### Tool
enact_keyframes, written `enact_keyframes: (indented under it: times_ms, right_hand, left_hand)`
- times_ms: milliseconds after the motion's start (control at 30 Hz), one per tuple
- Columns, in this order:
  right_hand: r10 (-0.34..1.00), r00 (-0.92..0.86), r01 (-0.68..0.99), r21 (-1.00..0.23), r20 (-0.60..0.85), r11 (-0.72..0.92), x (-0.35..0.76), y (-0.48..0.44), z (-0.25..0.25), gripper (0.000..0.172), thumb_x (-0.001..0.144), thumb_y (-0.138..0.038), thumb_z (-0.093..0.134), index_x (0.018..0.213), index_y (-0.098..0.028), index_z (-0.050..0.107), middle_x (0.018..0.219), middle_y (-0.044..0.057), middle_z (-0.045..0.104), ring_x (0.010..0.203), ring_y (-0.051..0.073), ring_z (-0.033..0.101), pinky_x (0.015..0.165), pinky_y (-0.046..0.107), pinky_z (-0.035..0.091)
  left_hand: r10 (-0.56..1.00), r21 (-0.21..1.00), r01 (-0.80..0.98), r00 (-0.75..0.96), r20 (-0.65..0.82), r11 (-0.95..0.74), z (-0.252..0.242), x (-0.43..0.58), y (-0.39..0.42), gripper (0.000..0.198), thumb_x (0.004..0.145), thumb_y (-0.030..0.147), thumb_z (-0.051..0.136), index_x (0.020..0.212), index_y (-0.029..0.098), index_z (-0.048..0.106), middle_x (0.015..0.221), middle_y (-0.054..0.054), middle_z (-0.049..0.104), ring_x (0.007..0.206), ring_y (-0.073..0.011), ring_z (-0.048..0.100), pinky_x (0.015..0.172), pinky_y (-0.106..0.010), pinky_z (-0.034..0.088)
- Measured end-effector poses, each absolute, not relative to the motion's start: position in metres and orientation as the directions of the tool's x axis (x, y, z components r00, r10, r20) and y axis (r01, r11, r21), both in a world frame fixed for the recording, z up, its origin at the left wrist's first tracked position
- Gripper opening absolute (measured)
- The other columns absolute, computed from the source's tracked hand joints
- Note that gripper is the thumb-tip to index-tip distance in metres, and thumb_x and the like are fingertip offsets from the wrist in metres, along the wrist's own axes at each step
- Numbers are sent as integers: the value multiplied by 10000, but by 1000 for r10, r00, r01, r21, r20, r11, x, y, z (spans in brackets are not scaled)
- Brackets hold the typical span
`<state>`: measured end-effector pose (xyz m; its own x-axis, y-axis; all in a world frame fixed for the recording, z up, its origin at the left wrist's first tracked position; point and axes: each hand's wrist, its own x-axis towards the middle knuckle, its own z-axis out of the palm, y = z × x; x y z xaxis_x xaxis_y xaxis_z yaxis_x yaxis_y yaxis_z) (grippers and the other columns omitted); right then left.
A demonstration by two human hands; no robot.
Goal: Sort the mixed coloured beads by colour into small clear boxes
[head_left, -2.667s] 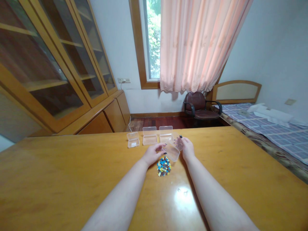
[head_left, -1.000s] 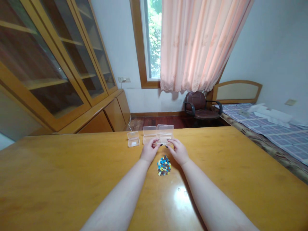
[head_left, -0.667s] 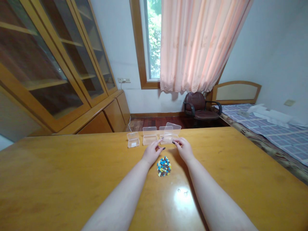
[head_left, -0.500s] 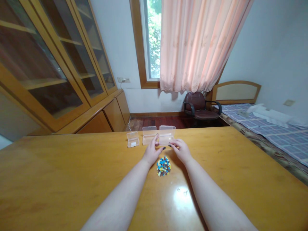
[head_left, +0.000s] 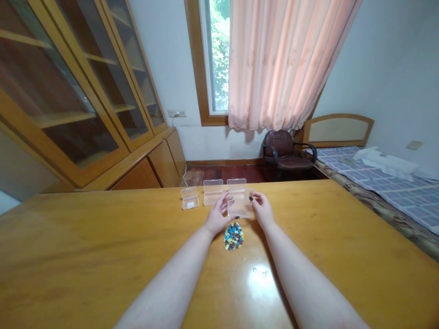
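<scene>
A clear plastic box (head_left: 241,208) is held up between my two hands, over the far part of the table. My left hand (head_left: 218,216) grips its left side, thumb along the near edge. On the right, my right hand (head_left: 262,210) pinches the box's upper right edge with thumb and fingers. Just below the box, a small heap of blue, brown, yellow and cream pieces (head_left: 233,236) lies on the table. Behind it stands an upright clear lid (head_left: 236,183), whose lower part is hidden by the held box.
Left of my hands stand an open clear box (head_left: 210,198) and a smaller open one (head_left: 190,202) with a white label. Both are near the far edge of the wooden table (head_left: 103,256). Beyond are a chair (head_left: 283,151), a bed (head_left: 387,178) and a glass-fronted cabinet (head_left: 92,59).
The clear box has come nearer to me and lifted off its place at the back. My right hand has shifted slightly right and up, and my left thumb has moved to the near edge.
</scene>
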<state>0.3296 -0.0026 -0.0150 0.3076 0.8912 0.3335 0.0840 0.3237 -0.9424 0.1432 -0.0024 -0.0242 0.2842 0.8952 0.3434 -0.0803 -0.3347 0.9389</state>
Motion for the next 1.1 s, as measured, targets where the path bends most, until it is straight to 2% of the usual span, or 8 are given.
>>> enact_keyframes:
  times_ms: [100,233,367,500,733,833,933,1100]
  right_hand:
    - [949,191,-86,-958,252,272,327,-1,-13,412,718,-569,603,801,-169,660,833,78,685,727,182,612,684,308,488]
    - [965,239,-176,-972,111,156,326,-1,-12,489,667,-641,608,710,-155,648,703,80,686,563,165,612,567,288,487]
    - [962,272,-203,-977,15,73,329,1,-14,445,652,-589,644,644,-145,625,622,76,674,484,161,602,490,268,470]
    - [968,252,-225,-973,-3,55,330,2,-15,377,622,-514,692,631,-142,633,651,83,692,535,174,624,538,281,500]
    - [984,176,-338,-937,30,89,329,4,-16,411,539,-330,796,891,-159,668,913,89,715,827,217,669,703,314,539]
    - [993,114,-378,-923,29,70,330,6,-18,458,531,-271,810,947,-169,645,904,75,719,820,203,676,743,314,538]
    - [996,85,-408,-912,16,50,330,6,-18,501,534,-261,813,989,-172,623,859,62,722,755,198,683,693,308,545]
    - [991,126,-399,-913,32,80,326,3,-14,514,572,-342,797,1020,-181,604,879,69,722,784,203,684,706,309,542]
  left_hand:
    - [857,910,11,341,385,-414,-25,142,-5,868,634,242,779,1377,260,331,1342,-131,471,1209,-255,501,1032,-461,407]
    - [797,801,223,420,435,-555,-20,140,-8,820,678,253,752,1384,268,336,1374,-117,440,1210,-246,499,1052,-463,386]
    - [729,631,396,521,444,-667,-10,139,-11,708,720,267,718,1354,272,403,1357,-100,448,1267,-251,433,1083,-460,345]
    - [726,533,500,548,416,-683,-10,141,-11,673,732,264,708,1344,253,427,1343,-121,440,1245,-254,454,1057,-438,383]
    - [738,452,583,532,416,-675,-14,140,-9,685,717,200,712,1336,266,427,1385,-121,398,1232,-261,469,1026,-439,415]
    - [715,416,583,542,441,-698,-15,139,-10,661,722,200,710,1321,272,441,1347,-116,441,1234,-262,465,1016,-449,422]
    - [694,391,577,541,475,-717,-15,140,-10,618,722,212,711,1291,261,475,1303,-116,476,1206,-261,489,997,-447,440]
    - [695,419,558,515,502,-716,-13,144,-11,606,723,239,713,1283,237,482,1261,-112,496,1179,-245,507,1004,-423,440]
